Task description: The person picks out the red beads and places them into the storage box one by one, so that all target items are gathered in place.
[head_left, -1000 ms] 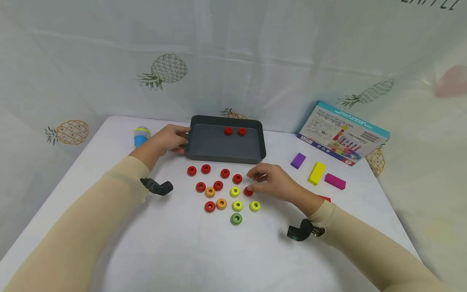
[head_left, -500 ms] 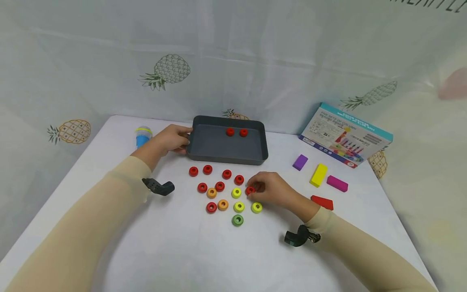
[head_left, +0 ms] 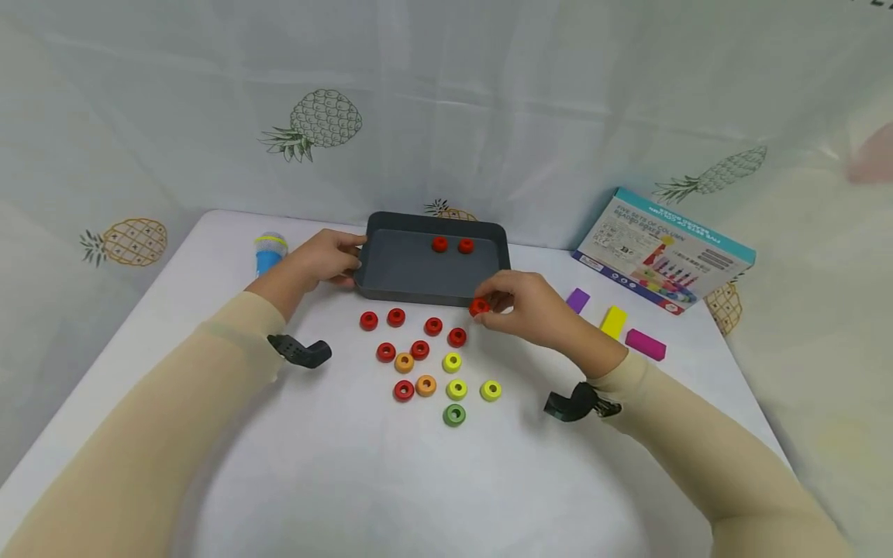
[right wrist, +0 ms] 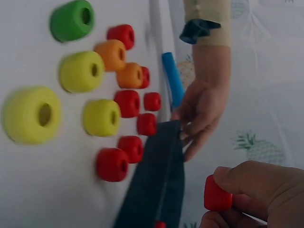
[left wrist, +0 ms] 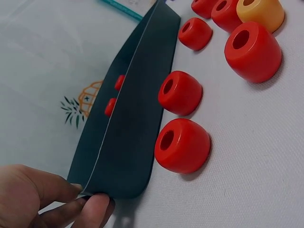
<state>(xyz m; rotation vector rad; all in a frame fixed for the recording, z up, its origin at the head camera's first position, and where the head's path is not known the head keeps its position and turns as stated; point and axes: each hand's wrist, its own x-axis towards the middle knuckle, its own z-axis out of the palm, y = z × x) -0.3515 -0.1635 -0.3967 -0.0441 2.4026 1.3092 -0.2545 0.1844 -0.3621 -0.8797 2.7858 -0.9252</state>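
My left hand grips the left end of the dark grey tray, thumb and fingers at its rim in the left wrist view. Two red beads lie inside toward the back. Between thumb and fingertips my right hand pinches another red bead, lifted beside the tray's front right edge. In front of the tray are scattered several red beads, two orange beads, three yellow beads and one green bead, each with a hole.
A blue toy microphone lies left, behind my left wrist. To the right are purple, yellow and magenta blocks. A printed toy box leans against the pineapple-patterned cloth at the back right.
My right hand has closed its fingertips on a red bead near the yellow ones, picked it up and carried it back toward the tray. The left hand stays on the tray.
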